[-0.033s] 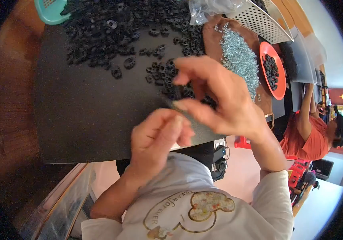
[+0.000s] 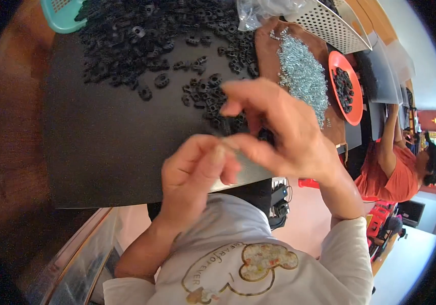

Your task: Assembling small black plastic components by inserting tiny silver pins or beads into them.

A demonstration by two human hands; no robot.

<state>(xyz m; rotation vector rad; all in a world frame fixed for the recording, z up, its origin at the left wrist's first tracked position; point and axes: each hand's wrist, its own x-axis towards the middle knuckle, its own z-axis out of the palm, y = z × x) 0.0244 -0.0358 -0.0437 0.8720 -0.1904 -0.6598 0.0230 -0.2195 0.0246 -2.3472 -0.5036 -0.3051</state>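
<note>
Over the near edge of the dark table [image 2: 111,142], my two hands meet in front of my shirt. My left hand [image 2: 190,173] is closed, thumb pressed against the curled fingers; whatever is inside the pinch is hidden. The thumb of my right hand [image 2: 291,132] reaches to the left fingertips, while its other fingers arch apart, slightly blurred. Beneath and beyond the right hand lies a small cluster of black plastic parts [image 2: 210,96], partly covered by it. A pile of small silvery metal pieces [image 2: 303,68], perhaps screws, spreads on a brown sheet [image 2: 267,51] past the right hand.
A large heap of black parts [image 2: 121,40] covers the far table. A teal basket [image 2: 64,21] stands far left. Clear plastic bags [image 2: 263,11], a white perforated basket [image 2: 329,28] and an orange-red bowl [image 2: 358,109] sit far right. Another person [image 2: 393,168] works at the right.
My left hand has shifted slightly left. My right thumb has come against the left fingertips; before, a small gap showed there.
</note>
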